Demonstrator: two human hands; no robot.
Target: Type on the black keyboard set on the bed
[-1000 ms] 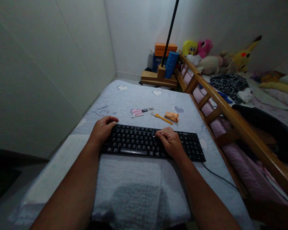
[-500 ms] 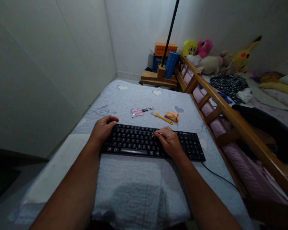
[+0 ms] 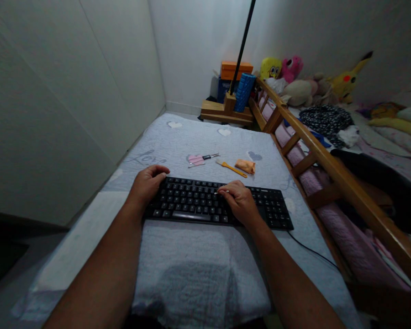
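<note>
A black keyboard (image 3: 192,215) lies flat on the bed cover, its cable running off to the right. My left hand (image 3: 147,185) grips the keyboard's left end, thumb at the top corner and the other fingers mostly hidden. Over the right part of the letter keys is my right hand (image 3: 239,201), closed in a pinch on a thin cotton swab (image 3: 217,193). The swab's white tip points left, at the keys; whether it touches them is hard to tell.
Beyond the keyboard lie another cotton swab (image 3: 196,165), a small dark-handled tool with metal prongs (image 3: 210,156), a yellow brush (image 3: 233,169) and a folded orange cloth (image 3: 245,166). A wooden bed rail (image 3: 315,151) borders the right side; a pale panel (image 3: 71,91) stands left.
My right hand has shifted slightly left over the keys with the cotton swab. My left hand and the keyboard have stayed in place.
</note>
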